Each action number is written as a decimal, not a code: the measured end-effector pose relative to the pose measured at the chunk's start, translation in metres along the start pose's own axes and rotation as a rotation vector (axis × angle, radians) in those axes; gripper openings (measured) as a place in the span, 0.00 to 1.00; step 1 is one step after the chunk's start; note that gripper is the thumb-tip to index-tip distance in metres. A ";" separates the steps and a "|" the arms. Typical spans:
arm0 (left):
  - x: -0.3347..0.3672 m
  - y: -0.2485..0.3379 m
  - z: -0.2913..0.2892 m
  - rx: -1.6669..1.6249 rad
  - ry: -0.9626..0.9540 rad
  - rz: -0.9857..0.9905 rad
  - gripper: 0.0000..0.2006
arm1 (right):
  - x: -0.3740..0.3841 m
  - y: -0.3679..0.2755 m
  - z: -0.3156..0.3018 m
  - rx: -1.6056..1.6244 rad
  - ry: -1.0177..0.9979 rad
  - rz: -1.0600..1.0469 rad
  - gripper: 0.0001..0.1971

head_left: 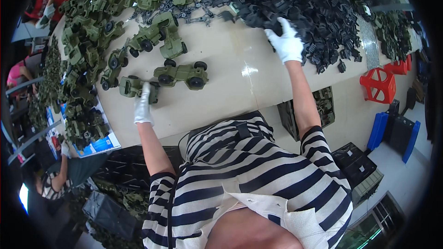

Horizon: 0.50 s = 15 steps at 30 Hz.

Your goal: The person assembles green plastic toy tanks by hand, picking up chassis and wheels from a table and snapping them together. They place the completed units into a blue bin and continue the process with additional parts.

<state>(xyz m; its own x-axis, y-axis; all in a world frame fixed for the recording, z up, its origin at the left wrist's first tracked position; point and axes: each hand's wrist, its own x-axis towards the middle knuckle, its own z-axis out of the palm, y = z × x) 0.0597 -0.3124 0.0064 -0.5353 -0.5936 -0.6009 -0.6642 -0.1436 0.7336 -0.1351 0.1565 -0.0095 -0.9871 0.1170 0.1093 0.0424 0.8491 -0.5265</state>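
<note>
White gloves cover both of my hands. My left hand (pixel 143 103) is closed on a green toy jeep (pixel 129 85) at the table's near left; the fingers partly hide its right end. Just right of it, another green toy jeep (pixel 183 74) with black wheels rests on the table. My right hand (pixel 287 42) reaches to the near edge of a large heap of black plastic parts (pixel 318 16), thumb and fingers spread apart. Whether a fingertip touches a part there is hard to see.
More green toy jeeps (pixel 168 37) stand beyond my left hand. Green bodies (pixel 92 4) pile up at far left, with grey axle-like parts (pixel 196 13) at the back. Red stools (pixel 379 85) and crates (pixel 355 168) are at right. Other people (pixel 57 182) work at left.
</note>
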 end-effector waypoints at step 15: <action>0.049 -0.035 -0.045 -0.151 0.006 0.159 0.30 | 0.028 0.027 -0.021 -0.082 0.470 0.351 0.41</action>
<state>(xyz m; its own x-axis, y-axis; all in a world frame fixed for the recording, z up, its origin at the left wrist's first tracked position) 0.0803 -0.3715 -0.0344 -0.6236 -0.6230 -0.4723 -0.4858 -0.1645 0.8584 -0.1580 0.1938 -0.0028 -0.7384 0.5978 0.3119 0.3844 0.7533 -0.5337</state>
